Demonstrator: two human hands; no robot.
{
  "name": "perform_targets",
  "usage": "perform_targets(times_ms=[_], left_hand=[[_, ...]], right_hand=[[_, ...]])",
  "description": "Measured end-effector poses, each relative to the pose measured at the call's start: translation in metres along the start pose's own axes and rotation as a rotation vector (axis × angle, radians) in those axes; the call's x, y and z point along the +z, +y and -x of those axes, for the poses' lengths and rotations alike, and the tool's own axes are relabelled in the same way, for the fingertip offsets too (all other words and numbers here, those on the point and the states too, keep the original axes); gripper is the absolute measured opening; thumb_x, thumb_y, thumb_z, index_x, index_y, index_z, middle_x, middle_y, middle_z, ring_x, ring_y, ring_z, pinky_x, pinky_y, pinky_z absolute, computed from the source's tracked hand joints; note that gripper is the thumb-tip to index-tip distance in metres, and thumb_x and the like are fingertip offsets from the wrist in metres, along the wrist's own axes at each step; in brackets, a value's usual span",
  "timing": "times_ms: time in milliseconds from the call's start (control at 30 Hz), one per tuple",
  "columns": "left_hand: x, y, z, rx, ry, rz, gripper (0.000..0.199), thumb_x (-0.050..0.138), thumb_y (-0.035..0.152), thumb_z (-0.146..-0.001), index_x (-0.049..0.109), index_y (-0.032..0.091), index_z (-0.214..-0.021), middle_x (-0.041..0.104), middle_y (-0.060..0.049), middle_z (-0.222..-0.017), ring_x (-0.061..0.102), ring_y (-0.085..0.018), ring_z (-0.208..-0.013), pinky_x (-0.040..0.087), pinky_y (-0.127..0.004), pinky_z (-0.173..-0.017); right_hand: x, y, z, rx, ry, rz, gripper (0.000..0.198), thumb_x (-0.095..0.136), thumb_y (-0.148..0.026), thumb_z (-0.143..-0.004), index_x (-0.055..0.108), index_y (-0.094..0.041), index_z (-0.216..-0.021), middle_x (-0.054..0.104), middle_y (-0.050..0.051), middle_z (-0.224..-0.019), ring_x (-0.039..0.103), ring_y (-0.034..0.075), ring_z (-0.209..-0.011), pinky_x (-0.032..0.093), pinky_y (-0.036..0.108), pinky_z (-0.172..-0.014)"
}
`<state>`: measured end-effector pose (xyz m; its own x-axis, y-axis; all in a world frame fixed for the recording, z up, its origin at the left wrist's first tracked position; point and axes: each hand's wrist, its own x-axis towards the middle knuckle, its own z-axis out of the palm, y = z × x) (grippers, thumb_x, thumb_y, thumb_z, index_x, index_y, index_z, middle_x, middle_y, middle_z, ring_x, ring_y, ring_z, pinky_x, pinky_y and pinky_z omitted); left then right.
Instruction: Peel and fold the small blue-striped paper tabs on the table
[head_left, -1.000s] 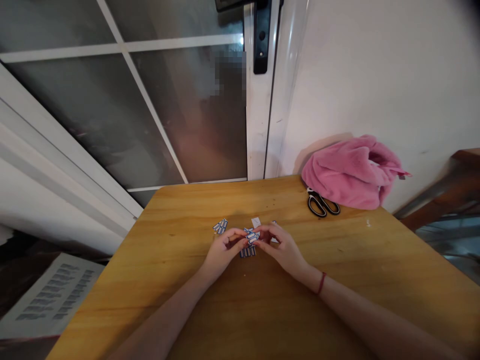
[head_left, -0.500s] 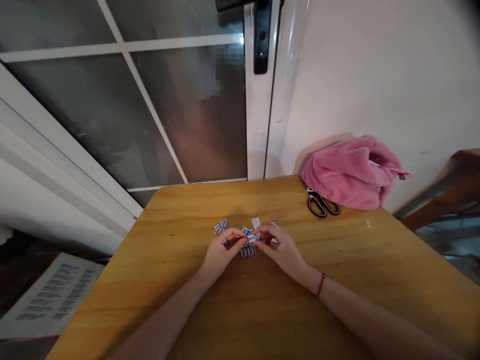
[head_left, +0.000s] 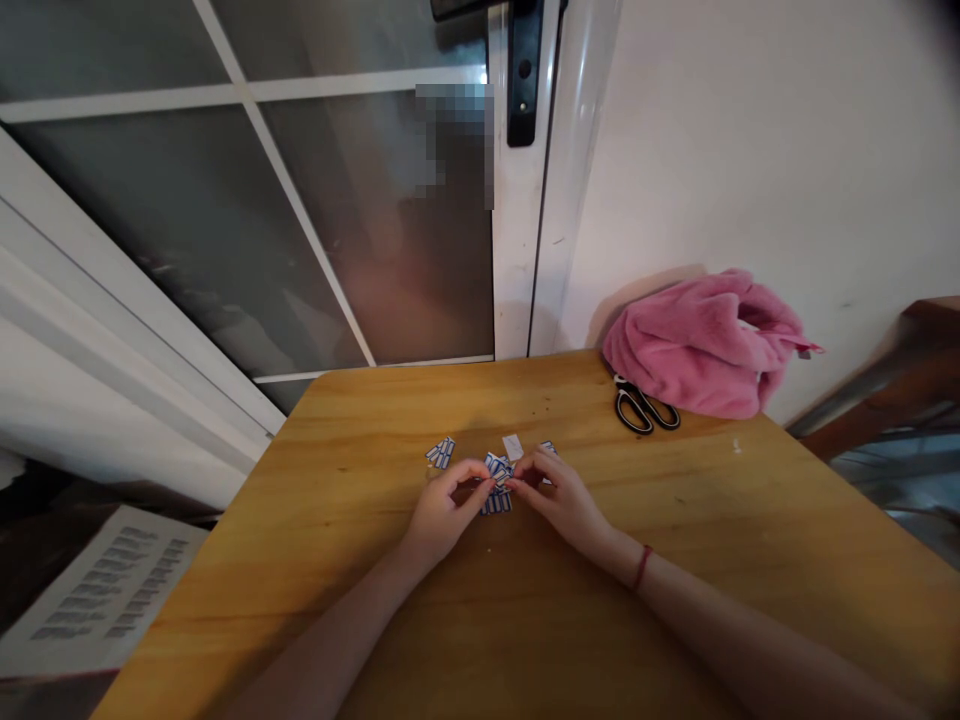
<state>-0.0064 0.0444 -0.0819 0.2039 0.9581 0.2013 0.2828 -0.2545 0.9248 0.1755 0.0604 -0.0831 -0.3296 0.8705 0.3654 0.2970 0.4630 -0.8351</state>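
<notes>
My left hand (head_left: 442, 508) and my right hand (head_left: 564, 498) meet over the middle of the table, thumb and forefinger pinched on each. Between the fingertips is a small white label with a blue border (head_left: 502, 480), apparently gripped at its two ends. Right below it lies a pile of similar blue-bordered labels (head_left: 495, 503), partly covered by my fingers. A few more labels (head_left: 441, 452) rest beyond my left hand. Behind my right hand, other labels (head_left: 548, 447) are mostly hidden. A plain white slip of paper (head_left: 513, 446) lies just past the pile.
Black-handled scissors (head_left: 645, 410) lie at the back right of the wooden table (head_left: 480, 610), against a pink plush cloth item (head_left: 705, 345). A glazed door (head_left: 375, 230) and a white wall stand behind the table. At the lower left is a printed box or sheet (head_left: 105, 590).
The held label has turned and shows less of its face. My left fingers have closed into a tighter pinch, and both hands stay almost in place.
</notes>
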Motion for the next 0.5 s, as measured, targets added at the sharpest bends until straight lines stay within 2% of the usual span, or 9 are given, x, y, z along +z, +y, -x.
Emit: perform_targets(times_ms=[200, 367, 500], left_hand=[[-0.0006, 0.0047, 0.0031, 0.071, -0.085, -0.070, 0.011, 0.049, 0.026, -0.083, 0.053, 0.017, -0.078, 0.055, -0.001, -0.076, 0.053, -0.013, -0.074, 0.041, -0.023, -0.071], [0.0012, 0.0024, 0.0048, 0.108, -0.092, -0.055, 0.009, 0.048, 0.025, -0.084, 0.051, 0.017, -0.080, 0.055, -0.001, -0.078, 0.053, -0.013, -0.076, 0.041, -0.023, -0.072], [0.0036, -0.0002, 0.0051, 0.093, -0.057, 0.034, 0.009, 0.052, 0.025, -0.082, 0.045, 0.019, -0.083, 0.055, 0.001, -0.079, 0.055, -0.012, -0.076, 0.041, -0.023, -0.072]], right_hand=[[0.0029, 0.0053, -0.0013, 0.015, -0.009, -0.068, 0.013, 0.056, -0.033, -0.082, 0.055, -0.020, -0.078, 0.055, 0.002, -0.082, 0.052, 0.015, -0.079, 0.043, 0.027, -0.070], [0.0074, 0.0092, 0.0009, 0.122, -0.021, -0.187, 0.017, 0.058, -0.036, -0.080, 0.053, -0.019, -0.077, 0.057, 0.001, -0.075, 0.054, 0.013, -0.069, 0.044, 0.025, -0.062], [0.0074, 0.0061, 0.0023, 0.105, 0.046, -0.142, 0.016, 0.059, -0.034, -0.078, 0.053, -0.020, -0.073, 0.057, 0.000, -0.072, 0.053, 0.012, -0.065, 0.042, 0.024, -0.058]])
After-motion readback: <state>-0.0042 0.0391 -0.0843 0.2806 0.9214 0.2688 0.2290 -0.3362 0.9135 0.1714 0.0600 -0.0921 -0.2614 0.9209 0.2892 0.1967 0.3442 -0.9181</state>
